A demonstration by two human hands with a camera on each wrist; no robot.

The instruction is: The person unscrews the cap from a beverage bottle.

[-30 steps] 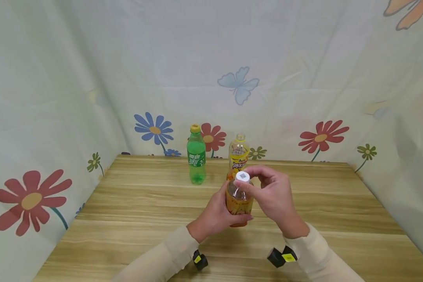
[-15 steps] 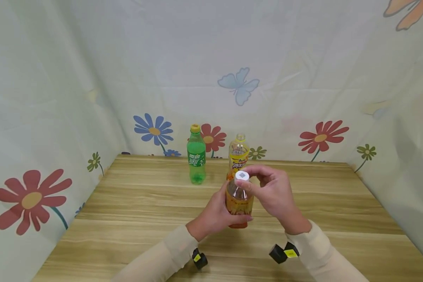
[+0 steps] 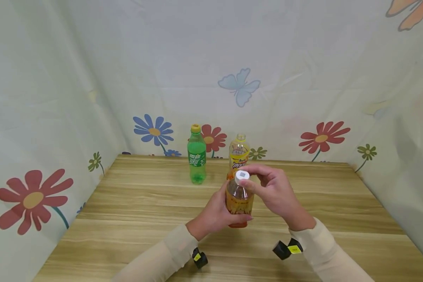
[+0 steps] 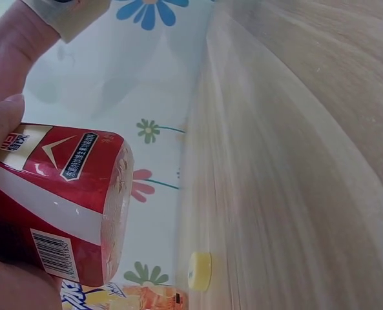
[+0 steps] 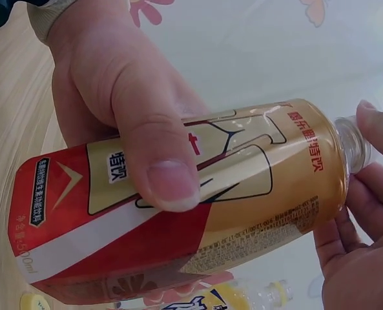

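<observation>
An orange tea bottle with a red and gold label stands upright on the wooden table near its middle. My left hand grips its body, the thumb lying across the label. My right hand pinches the white cap on its neck from the right, fingers curled about the top. In the left wrist view the bottle's lower end sits in my palm.
A green soda bottle with a yellow cap and a yellow-labelled bottle with no cap on it stand at the back of the table. A loose yellow cap lies on the wood. Flowered cloth walls the table on three sides.
My right hand has turned a little around the white cap, its wrist swinging right and away. The left hand and the bottle have stayed in place.
</observation>
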